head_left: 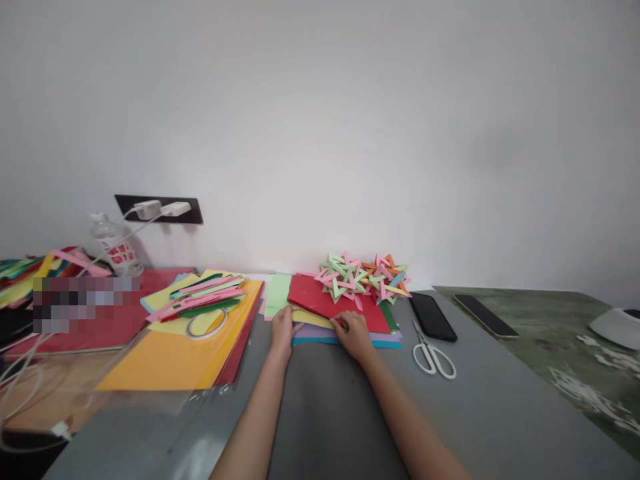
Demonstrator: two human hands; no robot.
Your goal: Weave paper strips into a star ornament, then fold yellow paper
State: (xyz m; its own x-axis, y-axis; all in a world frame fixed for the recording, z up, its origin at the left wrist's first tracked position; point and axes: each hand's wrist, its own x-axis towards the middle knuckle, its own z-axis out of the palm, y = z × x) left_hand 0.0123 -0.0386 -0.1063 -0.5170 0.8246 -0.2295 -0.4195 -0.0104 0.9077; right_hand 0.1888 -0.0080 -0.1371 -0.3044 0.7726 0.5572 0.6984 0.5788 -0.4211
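Observation:
A stack of coloured paper sheets [325, 300] lies on the grey table [320, 413], red on top, with green, yellow, purple and blue edges showing beneath. My left hand [283, 331] rests on the stack's front left corner, fingers bent onto the yellow sheet's edge. My right hand [354, 333] pinches the front edge of the red sheet. A pile of interlocked paper stars [363, 277] in pink, green and orange sits on the far end of the stack.
White scissors [433, 355] and two dark phones [433, 317] [485, 315] lie to the right. At left are orange and yellow sheets with paper strips [200, 300], a tape ring [206, 323], a water bottle [114, 247] and charger cables.

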